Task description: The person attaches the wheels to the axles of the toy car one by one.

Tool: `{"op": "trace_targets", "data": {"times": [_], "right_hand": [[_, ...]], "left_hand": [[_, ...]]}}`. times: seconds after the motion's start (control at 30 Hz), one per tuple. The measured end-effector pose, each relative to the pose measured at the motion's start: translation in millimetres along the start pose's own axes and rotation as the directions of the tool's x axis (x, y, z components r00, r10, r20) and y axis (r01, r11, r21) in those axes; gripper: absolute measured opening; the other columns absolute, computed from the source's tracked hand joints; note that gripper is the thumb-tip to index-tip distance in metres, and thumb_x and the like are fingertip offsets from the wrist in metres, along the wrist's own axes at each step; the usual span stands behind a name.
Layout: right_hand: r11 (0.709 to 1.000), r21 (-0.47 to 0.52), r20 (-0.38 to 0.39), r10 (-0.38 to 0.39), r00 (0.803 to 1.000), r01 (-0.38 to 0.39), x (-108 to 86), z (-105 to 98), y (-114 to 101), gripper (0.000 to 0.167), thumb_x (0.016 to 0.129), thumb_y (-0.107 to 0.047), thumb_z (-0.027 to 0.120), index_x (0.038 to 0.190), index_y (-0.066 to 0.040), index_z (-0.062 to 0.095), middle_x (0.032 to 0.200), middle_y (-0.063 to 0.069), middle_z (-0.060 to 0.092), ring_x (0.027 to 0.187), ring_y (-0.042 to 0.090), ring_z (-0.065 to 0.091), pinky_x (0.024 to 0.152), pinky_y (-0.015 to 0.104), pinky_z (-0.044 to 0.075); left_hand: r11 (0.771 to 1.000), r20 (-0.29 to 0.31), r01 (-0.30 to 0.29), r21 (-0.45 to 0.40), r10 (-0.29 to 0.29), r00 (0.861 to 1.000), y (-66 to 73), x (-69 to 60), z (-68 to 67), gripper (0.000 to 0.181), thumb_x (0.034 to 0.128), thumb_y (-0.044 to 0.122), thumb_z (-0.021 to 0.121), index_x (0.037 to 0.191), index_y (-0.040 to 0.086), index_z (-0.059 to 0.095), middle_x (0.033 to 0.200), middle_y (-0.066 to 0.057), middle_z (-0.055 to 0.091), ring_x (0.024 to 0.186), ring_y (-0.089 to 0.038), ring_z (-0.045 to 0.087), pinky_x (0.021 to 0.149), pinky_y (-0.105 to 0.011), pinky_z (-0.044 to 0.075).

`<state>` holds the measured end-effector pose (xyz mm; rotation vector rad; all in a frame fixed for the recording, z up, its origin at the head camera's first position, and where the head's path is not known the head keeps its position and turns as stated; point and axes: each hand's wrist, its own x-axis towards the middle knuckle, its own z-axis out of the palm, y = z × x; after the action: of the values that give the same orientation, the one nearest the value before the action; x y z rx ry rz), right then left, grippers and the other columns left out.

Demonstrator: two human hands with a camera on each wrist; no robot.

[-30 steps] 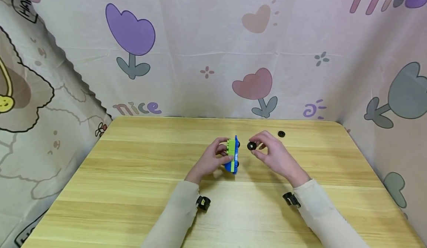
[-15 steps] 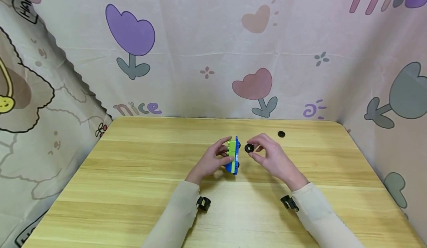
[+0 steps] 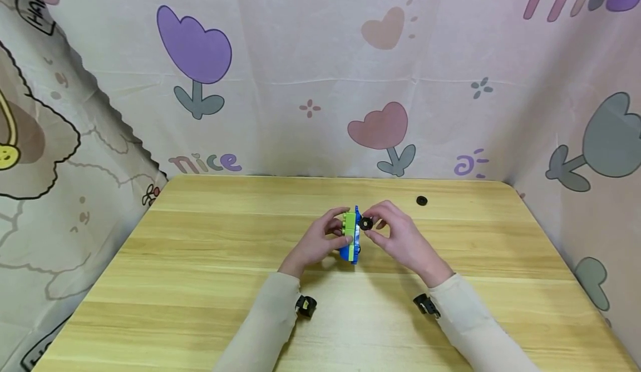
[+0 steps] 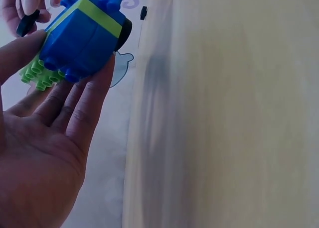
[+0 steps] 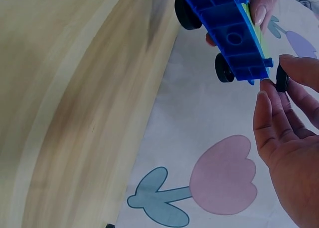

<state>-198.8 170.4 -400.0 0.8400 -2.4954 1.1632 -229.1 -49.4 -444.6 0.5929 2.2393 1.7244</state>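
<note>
A toy car (image 3: 349,236) of blue and lime-green building blocks is gripped by my left hand (image 3: 317,242), thumb on one side and fingers on the other. It is held on its side, its blue underside (image 5: 234,37) facing right. In the right wrist view two black wheels sit along one side of that underside, and a bare blue axle peg (image 5: 268,62) shows on the other. My right hand (image 3: 403,244) pinches a loose black wheel (image 3: 366,223) between thumb and fingers. In the right wrist view this wheel is close to the peg, with a small gap between them.
Another black wheel (image 3: 422,201) lies flat on the wooden table (image 3: 200,283), near its back edge to the right. Behind the table hangs a printed cloth (image 3: 280,55), with more cloth at both sides. A small black camera is strapped to each wrist.
My right hand has moved left with the wheel and brought it up beside the car's underside. The left hand and the car have stayed almost in place.
</note>
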Motion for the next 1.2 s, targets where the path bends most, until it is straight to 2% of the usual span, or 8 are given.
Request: {"op": "trace_targets", "data": {"times": [0.37,0.7,0.87,1.03,1.2], "right_hand": [[1.0,-0.024,0.004,-0.001,1.0,0.001,3.2,9,-1,0.034,0.082,0.003,0.077,0.113,-0.004,0.064,0.111,0.001,0.058,0.091,0.014,0.058,0.078,0.034,0.054],[0.998,-0.052,0.006,0.019,1.0,-0.019,2.4,10,-1,0.034,0.083,0.0,0.077,0.113,-0.006,0.064,0.112,-0.002,0.057,0.095,0.014,0.06,0.081,0.034,0.054],[0.998,-0.053,-0.006,0.023,1.0,-0.024,2.5,11,-1,0.033,0.082,0.001,0.078,0.112,-0.006,0.065,0.109,-0.003,0.057,0.095,0.014,0.06,0.083,0.032,0.053],[0.998,-0.049,-0.011,0.025,1.0,-0.026,2.2,12,0,0.033,0.082,0.0,0.078,0.111,-0.006,0.065,0.109,-0.003,0.057,0.094,0.014,0.06,0.083,0.032,0.053],[0.999,-0.03,-0.01,0.033,0.999,-0.033,1.6,12,-1,0.032,0.083,-0.001,0.078,0.111,-0.005,0.065,0.108,-0.001,0.057,0.092,0.013,0.061,0.081,0.031,0.054]], "left_hand": [[1.0,0.024,-0.021,-0.013,0.021,0.999,-1.6,1.4,0.6,0.062,0.0925,0.013,0.069,0.147,0.02,0.042,0.113,-0.006,0.065,0.099,-0.024,0.057,0.088,-0.035,0.05],[0.999,0.028,-0.001,-0.033,0.002,1.0,-0.3,0.8,1.3,0.063,0.0935,0.01,0.068,0.149,0.017,0.039,0.119,-0.008,0.064,0.101,-0.023,0.054,0.087,-0.035,0.05],[0.998,0.04,0.009,-0.067,-0.006,0.999,3.3,0.9,0.4,0.065,0.0934,0.004,0.066,0.15,0.012,0.036,0.124,-0.01,0.062,0.102,-0.025,0.053,0.088,-0.035,0.049],[0.998,0.058,0.009,-0.066,-0.005,0.998,10.4,-0.3,-1.5,0.064,0.0926,0.0,0.064,0.15,0.005,0.035,0.123,-0.013,0.062,0.101,-0.027,0.053,0.086,-0.035,0.049],[0.998,0.047,-0.001,-0.06,0.004,0.999,6.8,0.2,-0.1,0.066,0.0929,0.003,0.066,0.15,0.007,0.034,0.122,-0.011,0.063,0.101,-0.025,0.053,0.085,-0.033,0.049]]}}
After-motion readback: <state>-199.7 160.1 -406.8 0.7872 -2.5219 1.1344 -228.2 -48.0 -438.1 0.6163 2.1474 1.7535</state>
